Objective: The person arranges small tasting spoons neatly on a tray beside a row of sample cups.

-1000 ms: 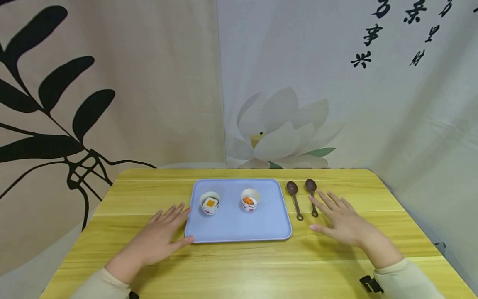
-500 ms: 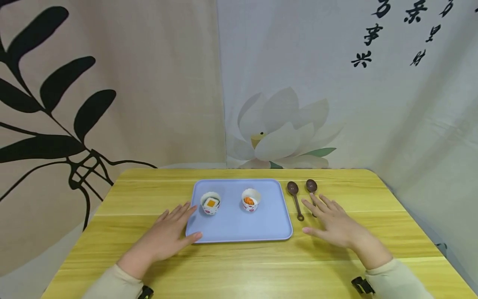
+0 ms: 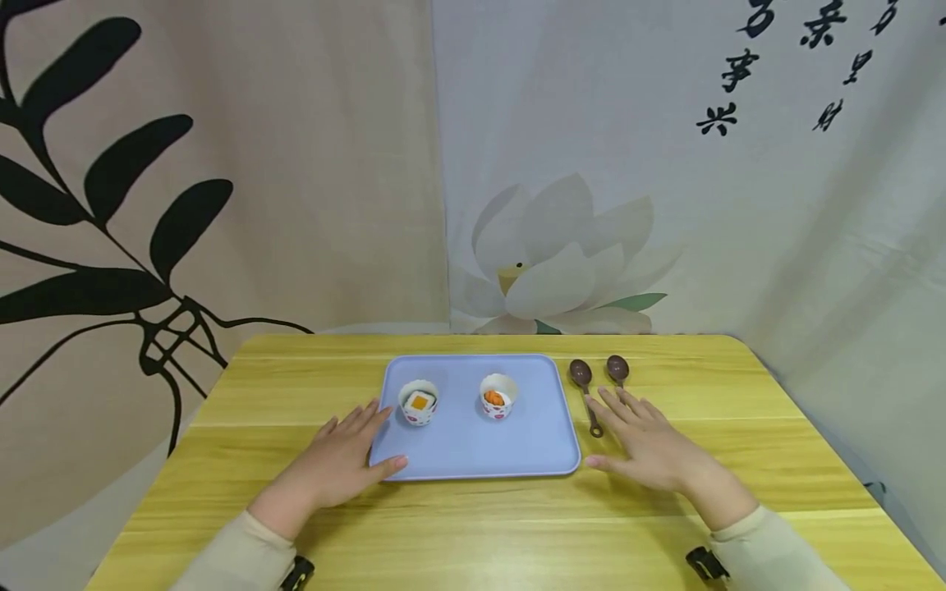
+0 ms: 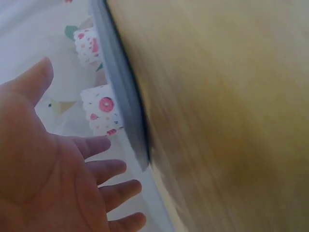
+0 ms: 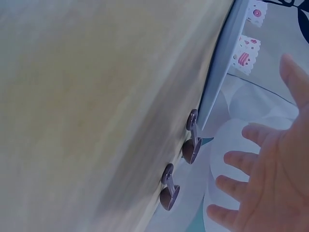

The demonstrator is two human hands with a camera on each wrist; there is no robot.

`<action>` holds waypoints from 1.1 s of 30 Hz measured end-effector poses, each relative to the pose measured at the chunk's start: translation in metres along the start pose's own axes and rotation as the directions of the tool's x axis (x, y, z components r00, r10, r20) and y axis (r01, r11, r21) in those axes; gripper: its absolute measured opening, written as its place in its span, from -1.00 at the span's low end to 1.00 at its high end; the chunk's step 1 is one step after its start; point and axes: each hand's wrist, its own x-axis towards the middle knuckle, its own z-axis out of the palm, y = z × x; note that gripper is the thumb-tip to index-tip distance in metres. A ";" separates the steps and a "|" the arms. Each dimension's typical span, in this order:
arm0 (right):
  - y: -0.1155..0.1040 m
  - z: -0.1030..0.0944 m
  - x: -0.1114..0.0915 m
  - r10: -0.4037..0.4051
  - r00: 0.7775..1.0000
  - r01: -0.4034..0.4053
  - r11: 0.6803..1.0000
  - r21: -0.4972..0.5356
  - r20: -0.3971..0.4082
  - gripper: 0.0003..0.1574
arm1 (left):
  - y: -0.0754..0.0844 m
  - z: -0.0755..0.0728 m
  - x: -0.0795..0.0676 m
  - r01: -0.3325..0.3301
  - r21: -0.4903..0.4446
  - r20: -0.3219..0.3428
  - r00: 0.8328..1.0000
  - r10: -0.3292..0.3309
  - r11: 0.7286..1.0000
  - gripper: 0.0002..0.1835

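A light blue tray (image 3: 473, 451) lies on the wooden table with two patterned paper cups on it. Inside the left cup (image 3: 418, 415) sits a white piece with a yellow-orange square; the right cup (image 3: 498, 409) has something orange in it. My left hand (image 3: 332, 468), fingers straight and spread, is above the tray's left edge, palm apart from it in the left wrist view. Two brown spoons lie right of the tray. My right hand (image 3: 654, 447) hovers with spread fingers over the handles, hiding most of the right spoon's (image 3: 617, 368); the left spoon (image 3: 580, 373) shows more.
The wooden table (image 3: 473, 546) ends at a back edge just behind the tray and spoons. Behind it hangs a cloth backdrop (image 3: 355, 180) printed with leaves, a lotus and black characters. Black straps (image 3: 705, 563) sit on both wrists.
Both hands have moved inward: the left to the right over the tray's edge, the right to the left over the spoon handles. Tray, cups and spoons have stayed in place.
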 end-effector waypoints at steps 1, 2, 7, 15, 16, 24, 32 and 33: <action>-0.001 0.000 0.000 0.000 1.000 0.000 1.000 0.000 0.004 0.09 | -0.001 0.001 0.001 0.004 0.002 0.007 1.000 -0.004 1.000 -0.03; -0.001 0.000 0.001 0.001 1.000 -0.001 1.000 -0.001 0.007 0.09 | -0.002 0.002 0.002 0.007 0.007 0.015 1.000 -0.007 1.000 -0.02; -0.003 0.001 0.003 0.006 1.000 -0.006 1.000 0.002 0.027 0.10 | -0.005 0.004 0.005 0.005 0.019 0.031 0.999 -0.006 1.000 0.01; -0.005 0.001 0.008 -0.003 0.999 0.003 1.000 -0.009 0.049 0.12 | -0.006 0.002 0.010 0.018 0.039 0.051 0.999 -0.020 0.999 0.02; -0.006 0.001 0.009 -0.004 0.999 0.005 1.000 -0.012 0.051 0.12 | -0.007 0.002 0.011 0.021 0.039 0.052 0.998 -0.023 0.999 0.02; -0.011 0.001 0.016 -0.039 0.997 0.040 0.999 -0.011 0.066 0.14 | -0.011 0.004 0.015 0.054 0.058 0.084 0.995 -0.058 0.997 0.14; -0.010 0.002 0.022 -0.063 0.994 0.066 0.997 -0.029 0.087 0.19 | -0.014 0.002 0.017 0.065 0.055 0.120 0.990 -0.071 0.996 0.26; -0.010 0.003 0.023 -0.066 0.994 0.069 0.997 -0.035 0.087 0.20 | -0.014 0.001 0.018 0.065 0.054 0.123 0.990 -0.071 0.996 0.28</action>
